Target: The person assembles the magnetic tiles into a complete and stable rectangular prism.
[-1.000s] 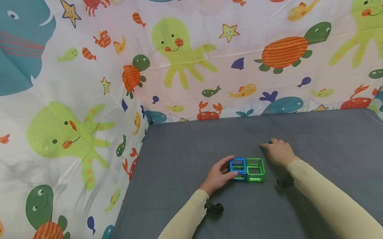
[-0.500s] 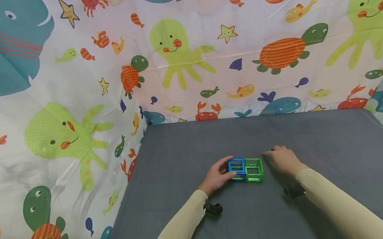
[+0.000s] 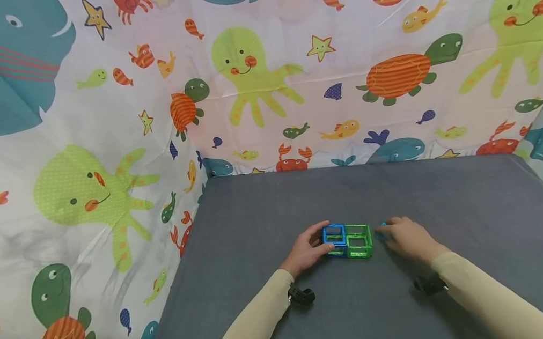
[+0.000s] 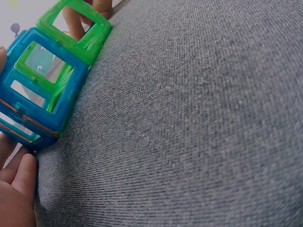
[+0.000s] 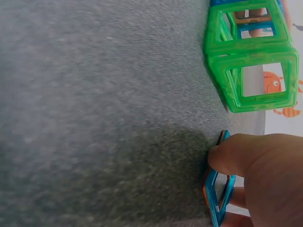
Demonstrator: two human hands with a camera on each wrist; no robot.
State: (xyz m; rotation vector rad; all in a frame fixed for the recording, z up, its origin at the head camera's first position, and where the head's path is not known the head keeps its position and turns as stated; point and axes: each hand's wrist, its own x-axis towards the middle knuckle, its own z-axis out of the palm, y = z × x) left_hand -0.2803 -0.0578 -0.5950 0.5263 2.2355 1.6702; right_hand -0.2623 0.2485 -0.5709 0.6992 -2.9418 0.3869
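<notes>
A block of see-through magnetic tiles stands on the grey cloth, its blue tiles (image 3: 333,227) on the left and its green tiles (image 3: 357,226) on the right. My left hand (image 3: 304,251) holds the blue end, thumb on the near side and fingers behind. In the left wrist view, the blue square (image 4: 71,54) is joined to a green frame (image 4: 66,38). Just right of the block, my right hand (image 3: 409,237) pinches a blue magnetic tile (image 5: 211,187), apart from the green end (image 5: 260,52). Most of that tile is hidden in the head view.
Grey cloth (image 3: 274,201) covers the table. A white curtain (image 3: 271,51) printed with sea animals hangs along the back and left side. Each wrist bears a black strap-on device, such as the left wrist camera (image 3: 302,296).
My right hand has moved nearer to me with the blue tile, ending beside the block's green end. The left hand keeps its hold, and the block stays in place.
</notes>
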